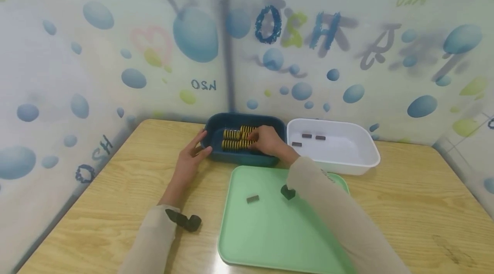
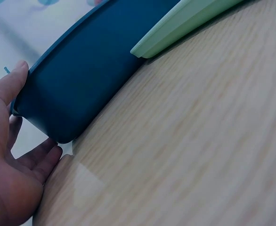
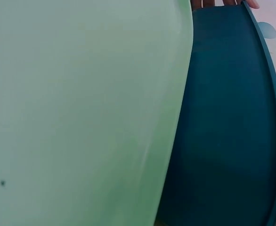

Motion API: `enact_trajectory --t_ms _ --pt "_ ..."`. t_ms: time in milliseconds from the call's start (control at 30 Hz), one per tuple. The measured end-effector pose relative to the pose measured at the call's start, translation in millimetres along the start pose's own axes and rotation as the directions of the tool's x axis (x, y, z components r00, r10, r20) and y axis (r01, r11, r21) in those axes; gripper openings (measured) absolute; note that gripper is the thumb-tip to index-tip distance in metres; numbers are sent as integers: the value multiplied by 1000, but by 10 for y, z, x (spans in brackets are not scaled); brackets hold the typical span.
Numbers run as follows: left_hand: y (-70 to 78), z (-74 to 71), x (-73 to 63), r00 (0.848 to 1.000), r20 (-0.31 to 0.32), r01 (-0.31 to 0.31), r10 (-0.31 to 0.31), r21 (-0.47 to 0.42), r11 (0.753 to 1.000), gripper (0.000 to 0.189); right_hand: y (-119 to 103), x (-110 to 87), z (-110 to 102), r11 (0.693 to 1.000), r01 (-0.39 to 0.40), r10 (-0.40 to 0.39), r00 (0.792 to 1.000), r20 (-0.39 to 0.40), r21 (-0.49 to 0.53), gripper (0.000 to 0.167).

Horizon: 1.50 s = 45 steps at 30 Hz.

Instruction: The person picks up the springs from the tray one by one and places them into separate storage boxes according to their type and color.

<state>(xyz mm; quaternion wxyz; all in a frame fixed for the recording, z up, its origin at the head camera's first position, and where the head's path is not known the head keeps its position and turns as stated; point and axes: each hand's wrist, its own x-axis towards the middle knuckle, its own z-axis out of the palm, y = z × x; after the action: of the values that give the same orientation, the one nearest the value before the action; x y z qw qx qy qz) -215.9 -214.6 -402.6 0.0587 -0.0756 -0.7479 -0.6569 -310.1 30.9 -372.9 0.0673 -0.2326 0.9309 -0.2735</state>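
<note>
A dark blue bin (image 1: pixel 243 158) stands at the back of the table with several yellow-and-black ribbed pieces (image 1: pixel 230 144) in rows inside. My left hand (image 1: pixel 188 163) holds its left corner, the thumb against the front wall and the fingers along the end. The same bin (image 2: pixel 81 70) and hand (image 2: pixel 8 165) show in the left wrist view. My right hand (image 1: pixel 268 140) reaches over the front rim, its fingertips pinching a ribbed piece (image 1: pixel 245 143) in the right part of the rows. The right wrist view does not show that grip.
A white bin (image 1: pixel 339 149) with three small dark comb-like pieces (image 1: pixel 306 136) stands right of the blue bin. The green tray (image 1: pixel 254 235) lies in front, with one similar dark toothed piece (image 1: pixel 252 199) on it. A patterned wall (image 1: pixel 247 76) rises behind the wooden table (image 1: pixel 417 205).
</note>
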Motion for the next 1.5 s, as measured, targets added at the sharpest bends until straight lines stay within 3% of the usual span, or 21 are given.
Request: enact_trajectory --t_ms 667,833,933,1200,1500 --pt "-11 19 13 1000 5 -4 4 -23 1000 56 -2 -75 -33 998 68 -67 996 -63 7 26" --pt "2 25 14 1000 5 -7 8 -35 999 56 -9 -95 -59 997 69 -67 996 -58 37 26" --pt "12 25 13 1000 2 -8 9 -38 999 56 -25 -131 -95 992 66 -60 997 -50 111 26" --pt "-7 8 10 1000 -5 -2 2 -28 1000 56 -34 -306 -148 942 87 -81 996 -33 323 32" --pt "-7 2 4 1000 -3 -4 4 -12 1000 56 -120 -561 -308 849 94 -87 995 -38 520 29"
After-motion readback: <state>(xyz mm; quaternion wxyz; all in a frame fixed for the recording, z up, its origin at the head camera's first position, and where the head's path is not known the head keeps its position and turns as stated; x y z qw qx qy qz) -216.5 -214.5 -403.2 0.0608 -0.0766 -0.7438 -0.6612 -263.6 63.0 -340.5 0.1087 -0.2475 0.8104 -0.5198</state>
